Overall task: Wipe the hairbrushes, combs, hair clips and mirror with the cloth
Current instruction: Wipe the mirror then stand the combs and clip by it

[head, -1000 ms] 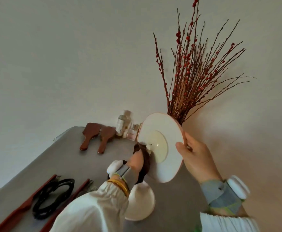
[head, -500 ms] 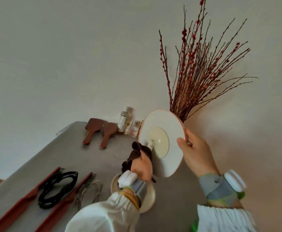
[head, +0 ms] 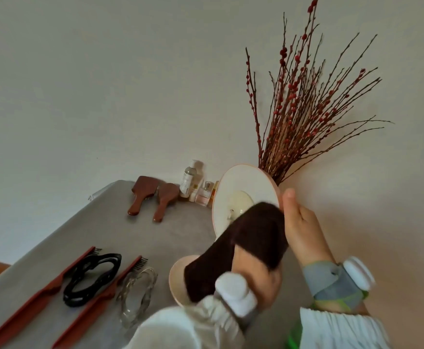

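Above the grey desk [head: 120, 230], the right hand [head: 304, 230] grips the mirror [head: 243, 182] by its rim, fingers curled behind. The left hand [head: 253, 275] holds the dark cloth [head: 253, 235] against the mirror's back.

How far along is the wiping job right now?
In hand: the left hand presses the dark cloth on the mirror back, which the right hand steadies. The hairbrushes, combs and hair clips lie on the table; whether they are wiped cannot be told.
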The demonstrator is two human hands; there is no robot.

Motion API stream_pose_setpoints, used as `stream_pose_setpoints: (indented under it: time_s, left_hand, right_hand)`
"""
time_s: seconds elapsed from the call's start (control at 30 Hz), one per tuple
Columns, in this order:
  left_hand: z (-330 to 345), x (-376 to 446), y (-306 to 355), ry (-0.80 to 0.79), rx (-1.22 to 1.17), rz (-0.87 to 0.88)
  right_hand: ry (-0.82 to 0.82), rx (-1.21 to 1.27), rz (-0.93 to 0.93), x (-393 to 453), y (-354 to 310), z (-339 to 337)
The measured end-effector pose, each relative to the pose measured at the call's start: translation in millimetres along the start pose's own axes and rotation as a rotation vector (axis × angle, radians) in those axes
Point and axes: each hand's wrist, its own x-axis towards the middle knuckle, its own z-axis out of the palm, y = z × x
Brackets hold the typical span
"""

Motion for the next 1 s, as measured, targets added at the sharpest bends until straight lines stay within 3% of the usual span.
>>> stream_pose_setpoints:
  time_s: [0.13, 0.2, 0.3, 0.47, 0.53, 0.63, 0.73, 0.83, 0.93, 1.0]
  left_hand:
    - [-13, 84, 4, 0.168, -0.314, -0.22]
    - [-14, 104, -4, 0.07, -0.382, -0.399]
    - [-11, 111, -10, -0.144, -0.548, -0.754]
    - [-8, 58, 13, -0.016, -0.557, -0.53]
    - [0, 23, 24, 0.013, -0.561, -0.583]
    - [16, -17, 34, 0.177, -0.408, -0.751]
    - [24, -30, 25, 0.058, -0.528, -0.877]
    - [30, -20, -10, 0.041, -0.602, -0.961]
    - [26, 6, -28, 0.148, -0.576, -0.919]
    - [22, 15, -26, 0.124, -0.572, -0.886]
  right_hand:
    - [-0.023, 0.094, -0.022, -1, -2, 1]
    - [-0.013, 0.095, -0.016, 2, 3, 2]
    - [-0.004, -0.091, -0.078, 5, 7, 4]
    - [0.012, -0.153, -0.049, 6, 5, 11]
    - [0.006, -0.163, -0.033, 5, 4, 11]
    - [-0.018, -0.196, -0.033, 2, 0, 10]
    - [-0.018, -0.228, -0.057, -5, -2, 10]
    - [-0.022, -0.243, -0.091, -11, -2, 8]
    - [-0.042, -0.252, -0.107, -14, -1, 5]
    - [-0.048, -0.255, -0.106, -14, -1, 4]
